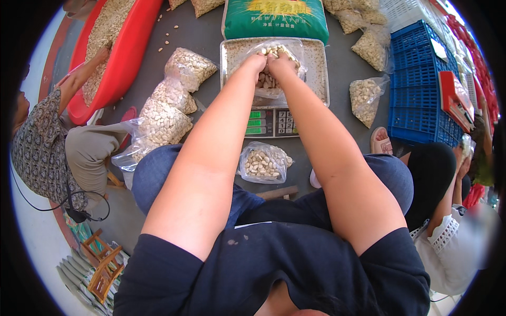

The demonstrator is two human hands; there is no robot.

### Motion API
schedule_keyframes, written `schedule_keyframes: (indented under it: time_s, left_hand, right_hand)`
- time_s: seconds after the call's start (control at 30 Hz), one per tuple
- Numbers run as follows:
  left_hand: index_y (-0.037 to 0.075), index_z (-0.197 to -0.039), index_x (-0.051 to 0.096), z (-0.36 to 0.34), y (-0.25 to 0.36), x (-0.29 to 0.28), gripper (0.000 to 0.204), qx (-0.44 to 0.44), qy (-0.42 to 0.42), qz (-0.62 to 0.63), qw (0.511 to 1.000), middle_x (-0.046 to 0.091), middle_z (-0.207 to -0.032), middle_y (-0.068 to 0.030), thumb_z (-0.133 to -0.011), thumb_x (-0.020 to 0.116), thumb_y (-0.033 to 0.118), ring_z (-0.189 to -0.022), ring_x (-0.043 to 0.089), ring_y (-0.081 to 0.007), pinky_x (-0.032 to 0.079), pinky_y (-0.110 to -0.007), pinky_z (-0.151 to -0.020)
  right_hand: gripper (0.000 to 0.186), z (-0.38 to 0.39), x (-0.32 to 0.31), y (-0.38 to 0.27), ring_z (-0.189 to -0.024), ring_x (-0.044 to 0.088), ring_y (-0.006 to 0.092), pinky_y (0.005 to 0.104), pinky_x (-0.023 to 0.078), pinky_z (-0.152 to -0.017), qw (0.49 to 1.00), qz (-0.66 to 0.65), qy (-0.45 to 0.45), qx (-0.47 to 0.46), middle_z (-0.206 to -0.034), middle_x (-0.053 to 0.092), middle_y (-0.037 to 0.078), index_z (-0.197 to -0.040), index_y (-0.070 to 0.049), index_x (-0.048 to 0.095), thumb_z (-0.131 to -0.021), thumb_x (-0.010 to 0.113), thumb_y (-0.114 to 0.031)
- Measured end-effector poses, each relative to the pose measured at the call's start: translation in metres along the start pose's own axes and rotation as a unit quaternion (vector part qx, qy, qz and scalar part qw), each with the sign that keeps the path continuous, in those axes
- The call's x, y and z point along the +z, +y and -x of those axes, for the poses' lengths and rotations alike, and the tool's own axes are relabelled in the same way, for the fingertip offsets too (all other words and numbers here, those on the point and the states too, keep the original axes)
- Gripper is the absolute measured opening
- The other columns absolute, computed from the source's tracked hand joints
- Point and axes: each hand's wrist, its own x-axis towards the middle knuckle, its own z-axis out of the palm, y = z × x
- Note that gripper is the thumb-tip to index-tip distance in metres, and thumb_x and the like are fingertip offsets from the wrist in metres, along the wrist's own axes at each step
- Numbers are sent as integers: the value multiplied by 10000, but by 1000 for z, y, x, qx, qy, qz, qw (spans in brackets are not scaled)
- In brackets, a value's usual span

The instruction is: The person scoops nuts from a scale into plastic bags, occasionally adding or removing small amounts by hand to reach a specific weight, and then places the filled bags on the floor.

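Observation:
My left hand (256, 64) and my right hand (282, 66) are closed on a clear plastic bag of pale flat beans (268, 84), their fingertips partly hidden among the beans at its open top. The bag rests on the metal tray (316, 95) of a scale with keypad and green displays (255, 122). A smaller open bag of beans (263, 163) lies on the grey floor (213, 141) between my knees and the scale. Behind the tray is a large green sack (276, 21).
Filled bean bags (168, 126) line my left, others (366, 100) my right. A co-worker (47, 147) reaches into a red tub (129, 34) of beans at left. Blue crates (416, 79) and another person (437, 226) are at right, a small wooden chair (103, 268) lower left.

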Motion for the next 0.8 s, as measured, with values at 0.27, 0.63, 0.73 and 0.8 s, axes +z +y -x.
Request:
schedule_keyframes:
  time_s: [0.27, 0.63, 0.73, 0.8]
  left_hand:
    - [6, -1072, 434, 16, 5, 26, 416, 49, -19, 353, 934, 514, -1001, -147, -868, 332, 354, -880, 503, -255, 416, -373, -768]
    - [3, -894, 501, 100, 14, 23, 236, 160, 23, 415, 895, 545, -862, -93, -861, 404, 215, -755, 529, -212, 443, -324, -679]
    - [29, -815, 501, 111, 7, 18, 172, 150, 23, 441, 884, 536, -724, -49, -854, 421, 176, -602, 518, -162, 446, -290, -525]
    - [25, -815, 498, 112, 6, 17, 172, 169, 1, 462, 871, 539, -731, -52, -853, 424, 175, -603, 519, -164, 449, -294, -530]
  right_hand:
    - [360, 2, 15, 2, -781, 516, 206, 331, 428, -668, 800, -591, -103, -10, -913, 551, 109, -991, -10, 491, -767, 570, -280]
    - [204, 40, -6, -10, -615, 528, 148, 272, 447, -549, 727, -677, -91, -66, -743, 578, 83, -843, 26, 565, -735, 609, -141]
    - [173, 58, -11, -10, -585, 534, 134, 248, 449, -513, 748, -656, -71, -76, -726, 578, 80, -844, 38, 563, -738, 601, -93]
    - [174, 61, -12, -11, -589, 536, 134, 244, 449, -517, 743, -660, -69, -92, -718, 579, 76, -843, 40, 564, -743, 596, -99]
